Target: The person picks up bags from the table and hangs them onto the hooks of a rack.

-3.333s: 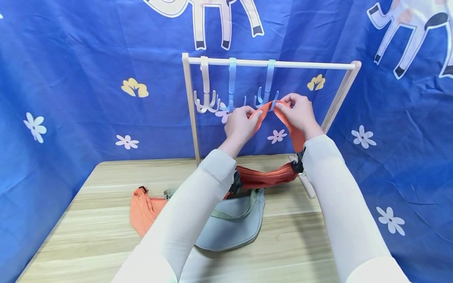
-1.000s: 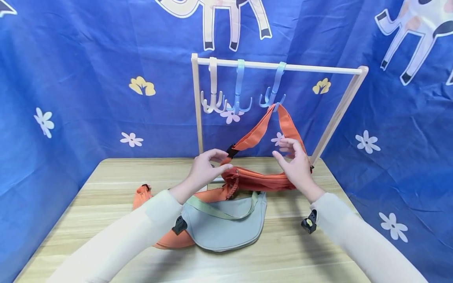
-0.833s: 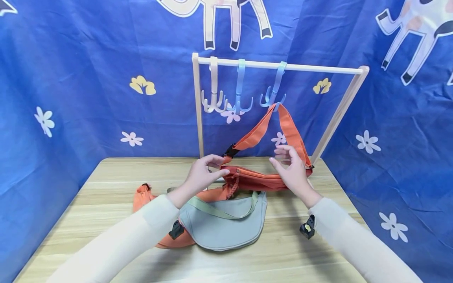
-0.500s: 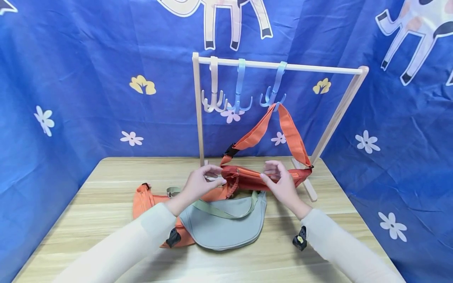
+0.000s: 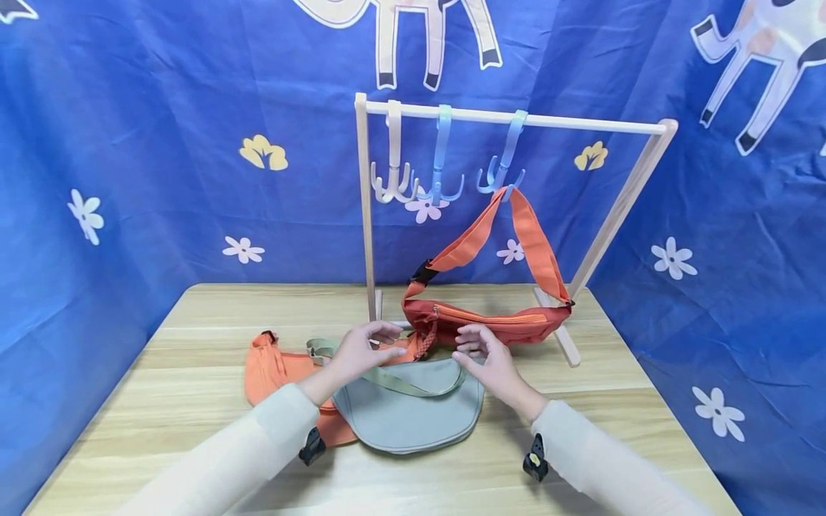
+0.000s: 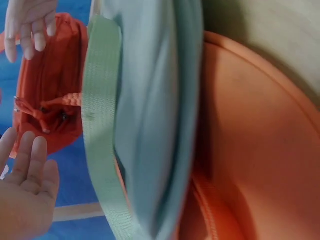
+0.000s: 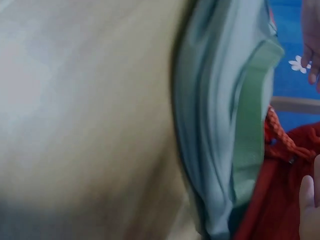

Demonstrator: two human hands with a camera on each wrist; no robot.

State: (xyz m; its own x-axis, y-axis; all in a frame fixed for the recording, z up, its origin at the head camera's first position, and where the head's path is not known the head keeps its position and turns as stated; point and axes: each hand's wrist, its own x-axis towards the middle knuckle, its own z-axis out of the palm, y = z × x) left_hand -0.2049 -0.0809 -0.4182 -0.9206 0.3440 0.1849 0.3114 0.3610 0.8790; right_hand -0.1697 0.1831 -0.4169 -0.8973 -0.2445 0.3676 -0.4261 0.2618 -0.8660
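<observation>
A red waist bag [image 5: 516, 326] hangs by its orange strap [image 5: 534, 240] from the right blue hook [image 5: 510, 154] on the rack. Below it on the table lies a grey-blue bag [image 5: 413, 412] with a pale green strap [image 5: 406, 385]. Partly under that bag is an orange bag [image 5: 267, 376]. My left hand [image 5: 358, 351] is above the grey-blue bag's left side, fingers relaxed and holding nothing. Near the same bag's upper right edge, my right hand [image 5: 487, 362] hovers with loosely bent fingers and nothing in them. The left wrist view shows the green strap [image 6: 100, 100] close up.
A white and wooden rack [image 5: 452, 112] stands at the back of the table [image 5: 193, 337]. On its bar, a white hook [image 5: 394, 154] and another blue hook [image 5: 442, 154] hang left of the bag's hook. Blue curtain [image 5: 161, 179] encloses the back and sides.
Both hands have released the orange strap, which now hangs on the right blue hook. They have since come down toward the grey-blue bag, the right hand also moving left.
</observation>
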